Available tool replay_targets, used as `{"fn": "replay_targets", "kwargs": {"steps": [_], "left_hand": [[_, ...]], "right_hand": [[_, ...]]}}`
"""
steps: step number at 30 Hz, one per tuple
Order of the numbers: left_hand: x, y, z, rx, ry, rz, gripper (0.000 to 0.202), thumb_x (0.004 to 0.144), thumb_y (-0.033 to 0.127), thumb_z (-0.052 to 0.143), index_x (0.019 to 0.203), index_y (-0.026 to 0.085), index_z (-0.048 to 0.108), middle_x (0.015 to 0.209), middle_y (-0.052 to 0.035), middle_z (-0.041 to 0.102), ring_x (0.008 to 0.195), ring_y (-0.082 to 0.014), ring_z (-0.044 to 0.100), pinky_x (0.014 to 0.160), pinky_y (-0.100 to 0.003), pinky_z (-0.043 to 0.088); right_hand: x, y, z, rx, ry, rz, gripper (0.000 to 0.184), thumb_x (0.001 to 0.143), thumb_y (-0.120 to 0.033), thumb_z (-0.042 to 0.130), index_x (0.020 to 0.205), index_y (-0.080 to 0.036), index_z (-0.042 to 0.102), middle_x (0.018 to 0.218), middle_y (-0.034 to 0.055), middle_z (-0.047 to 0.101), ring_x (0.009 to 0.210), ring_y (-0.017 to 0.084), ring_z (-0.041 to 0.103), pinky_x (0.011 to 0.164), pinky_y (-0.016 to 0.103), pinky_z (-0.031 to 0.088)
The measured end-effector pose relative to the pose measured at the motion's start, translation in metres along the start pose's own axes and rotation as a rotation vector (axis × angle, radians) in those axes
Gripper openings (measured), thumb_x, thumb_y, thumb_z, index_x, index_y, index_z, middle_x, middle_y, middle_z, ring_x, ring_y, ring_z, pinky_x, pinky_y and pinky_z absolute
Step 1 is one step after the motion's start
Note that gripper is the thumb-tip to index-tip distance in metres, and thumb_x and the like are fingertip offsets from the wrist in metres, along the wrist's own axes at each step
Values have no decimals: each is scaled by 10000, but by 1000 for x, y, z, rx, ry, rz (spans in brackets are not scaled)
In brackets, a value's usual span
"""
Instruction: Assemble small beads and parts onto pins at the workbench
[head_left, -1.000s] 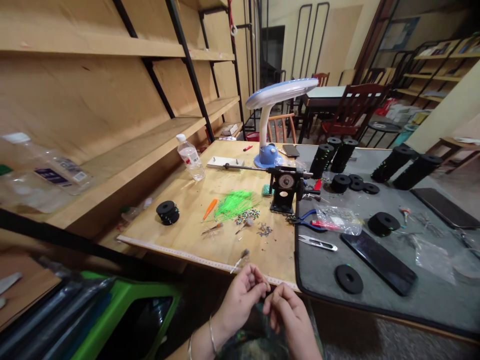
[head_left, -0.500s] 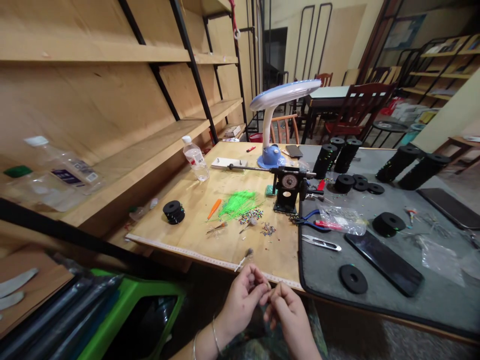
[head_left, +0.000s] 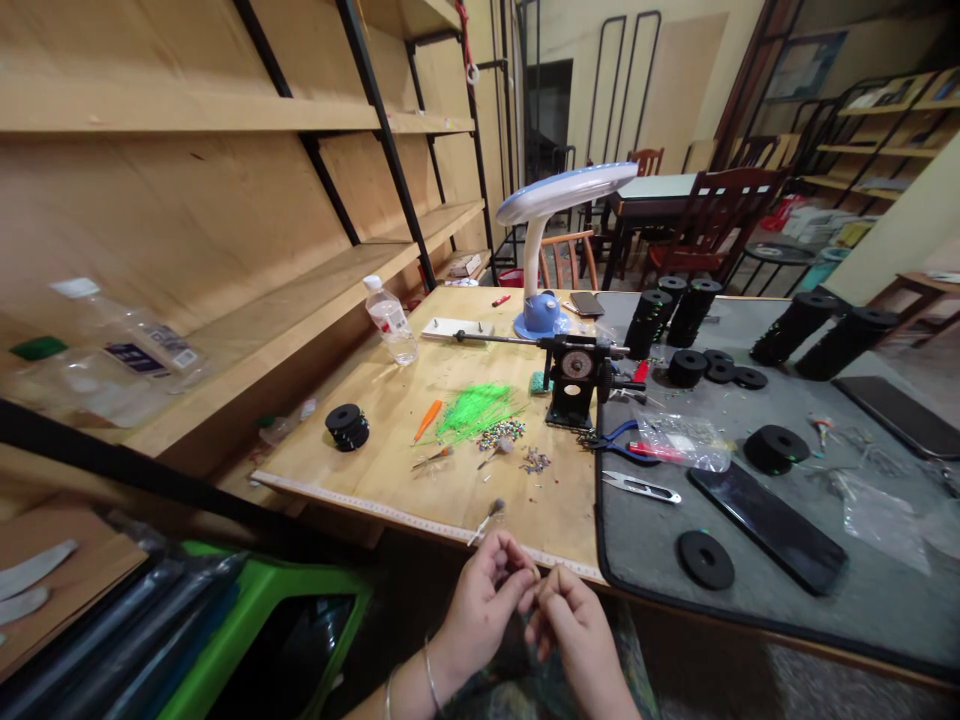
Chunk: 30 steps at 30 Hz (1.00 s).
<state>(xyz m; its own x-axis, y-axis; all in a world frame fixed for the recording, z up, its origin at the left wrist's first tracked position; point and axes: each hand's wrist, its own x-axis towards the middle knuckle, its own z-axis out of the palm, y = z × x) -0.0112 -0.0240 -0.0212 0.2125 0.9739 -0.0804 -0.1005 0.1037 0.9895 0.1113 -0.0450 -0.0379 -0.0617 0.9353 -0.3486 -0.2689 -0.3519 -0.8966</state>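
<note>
My left hand (head_left: 491, 590) and my right hand (head_left: 566, 612) meet in front of the table's near edge, fingertips almost touching. Both are closed in a pinch, and whatever is between the fingers is too small to make out. Just beyond the left hand, a small dark-tipped tool (head_left: 493, 508) lies at the table edge. Farther in are a pile of bright green thin strips (head_left: 476, 412), small coloured beads (head_left: 501, 434), a second heap of tiny pieces (head_left: 535, 460) and an orange-handled tool (head_left: 427, 421).
A black hand-cranked winder (head_left: 574, 380) stands mid-table before a blue-and-white lamp (head_left: 538, 312). On the grey mat (head_left: 660, 540) lie snips (head_left: 642, 487), pliers (head_left: 619, 436), a phone (head_left: 769, 525) and black foam spools (head_left: 777, 447). A plastic bottle (head_left: 391, 322) stands left, near the shelving (head_left: 300, 270).
The hands keep nearly the same pinched pose, with only a very slight shift. The camera view has moved a little. Nothing on the table has visibly changed.
</note>
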Motion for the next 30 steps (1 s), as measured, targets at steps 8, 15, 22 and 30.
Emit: {"fn": "replay_targets", "kwargs": {"steps": [8,15,22,30], "left_hand": [[-1,-1,-1,73,8,24,155,858,289,578,818,173,484,714,16,551,567,-86,492,597,-227,423],[-5,-2,-6,417,-7,180,57,894,219,508,868,175,530,725,-10,596,608,-121,570,618,-234,457],[-7,2,-15,804,-58,529,132,899,115,435,928,190,539,800,-50,616,749,-169,582,696,-268,468],[-9,8,-13,757,-134,518,159,899,122,437,964,191,564,823,-64,640,755,-166,599,701,-262,483]], "right_hand": [[1,3,-1,9,-14,-20,373,728,-506,628,606,-187,478,458,-16,576,356,70,439,345,147,324],[-1,0,0,29,-44,-29,486,703,-640,642,651,-192,461,554,-28,565,385,68,456,353,152,321],[-1,0,-9,-153,-115,-107,421,828,-604,525,722,-201,465,504,-95,394,421,71,304,409,188,240],[-1,-10,-17,-446,-96,-294,286,889,-383,482,669,-203,451,641,-41,446,624,136,429,599,234,353]]}}
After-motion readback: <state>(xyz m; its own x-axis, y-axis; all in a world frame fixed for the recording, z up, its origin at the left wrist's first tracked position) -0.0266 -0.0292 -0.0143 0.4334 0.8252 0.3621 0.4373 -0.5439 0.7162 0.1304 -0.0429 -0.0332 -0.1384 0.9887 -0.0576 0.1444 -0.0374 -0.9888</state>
